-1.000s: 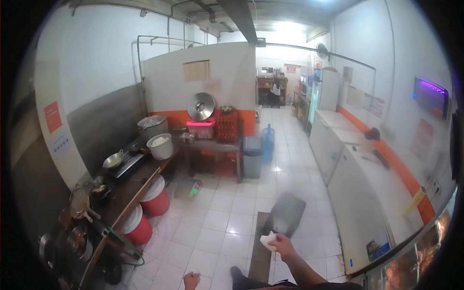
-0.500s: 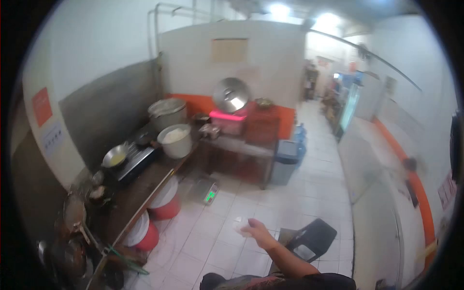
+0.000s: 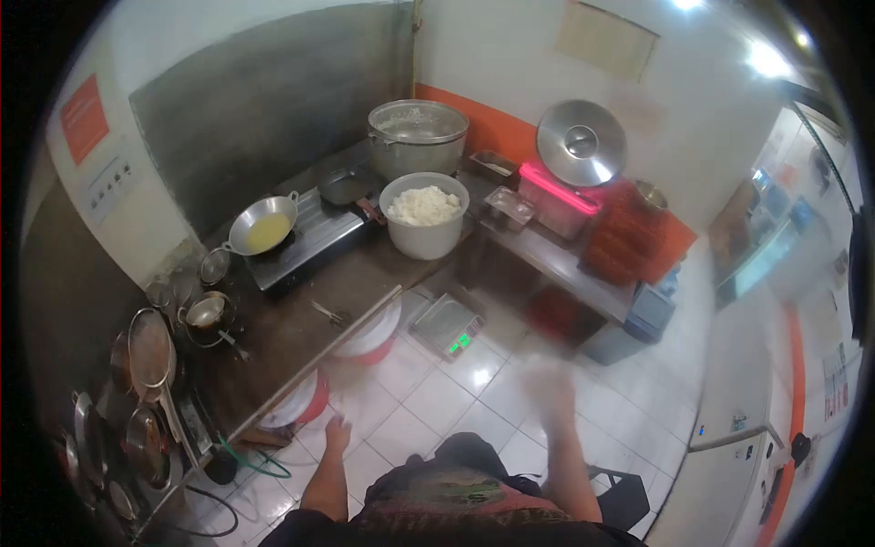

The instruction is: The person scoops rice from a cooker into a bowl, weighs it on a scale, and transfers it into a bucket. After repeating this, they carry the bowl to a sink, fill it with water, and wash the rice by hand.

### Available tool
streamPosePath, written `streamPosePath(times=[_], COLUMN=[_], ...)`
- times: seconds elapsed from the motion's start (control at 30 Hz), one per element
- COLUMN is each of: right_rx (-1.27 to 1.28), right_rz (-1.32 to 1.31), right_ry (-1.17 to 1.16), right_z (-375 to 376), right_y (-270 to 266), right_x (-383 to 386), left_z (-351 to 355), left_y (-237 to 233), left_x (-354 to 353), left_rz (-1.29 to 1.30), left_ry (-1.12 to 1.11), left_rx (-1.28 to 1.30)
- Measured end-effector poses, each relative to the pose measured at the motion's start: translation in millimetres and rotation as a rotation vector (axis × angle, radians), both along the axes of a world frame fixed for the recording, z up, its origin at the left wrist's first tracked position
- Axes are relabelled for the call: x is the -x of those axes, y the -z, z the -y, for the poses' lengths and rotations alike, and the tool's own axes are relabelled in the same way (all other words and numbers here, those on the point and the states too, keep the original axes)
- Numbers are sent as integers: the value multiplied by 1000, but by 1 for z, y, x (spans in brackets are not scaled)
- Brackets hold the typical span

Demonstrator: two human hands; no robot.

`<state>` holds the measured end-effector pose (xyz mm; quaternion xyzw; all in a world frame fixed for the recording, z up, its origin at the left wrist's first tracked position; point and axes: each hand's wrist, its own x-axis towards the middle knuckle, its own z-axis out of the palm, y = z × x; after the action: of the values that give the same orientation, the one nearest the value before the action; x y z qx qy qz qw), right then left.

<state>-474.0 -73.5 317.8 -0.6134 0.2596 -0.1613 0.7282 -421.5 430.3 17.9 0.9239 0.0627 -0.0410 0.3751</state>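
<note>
My left hand point(image 3: 338, 432) hangs low in front of me, beside the counter edge and near the red buckets; its fingers look curled, but too small to read. My right hand point(image 3: 550, 390) is raised over the tiled floor, smeared by motion, with something pale and indistinct at the fingers. Between and beyond the hands, a scale point(image 3: 447, 326) with green digits stands low by the counter. A pot of white rice point(image 3: 426, 208) sits on the counter corner, next to a larger lidded pot point(image 3: 417, 150).
A pan with yellow liquid point(image 3: 268, 232) stands on a stove point(image 3: 314, 239). Strainers and pans point(image 3: 150, 351) crowd the left. At right are a pink-lidded box point(image 3: 558, 196), a round metal lid point(image 3: 581, 143), a grey bin point(image 3: 629, 319) and a white fridge point(image 3: 729, 474).
The view has turned left and down toward the counter. My left hand has come into view. My right hand has moved right in the picture, and the pale thing at it is now blurred.
</note>
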Motion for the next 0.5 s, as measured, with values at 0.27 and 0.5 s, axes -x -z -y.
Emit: streamPosePath(times=[0.27, 0.5], right_rx=[-34, 216], right_rz=[-77, -60], right_ry=[126, 17], right_z=[92, 150], right_y=[23, 70], right_x=[-209, -458], left_z=[176, 243], left_y=[-101, -144], left_x=[-348, -476], left_rz=[286, 189], left_ry=[-33, -290], left_rx=[219, 359])
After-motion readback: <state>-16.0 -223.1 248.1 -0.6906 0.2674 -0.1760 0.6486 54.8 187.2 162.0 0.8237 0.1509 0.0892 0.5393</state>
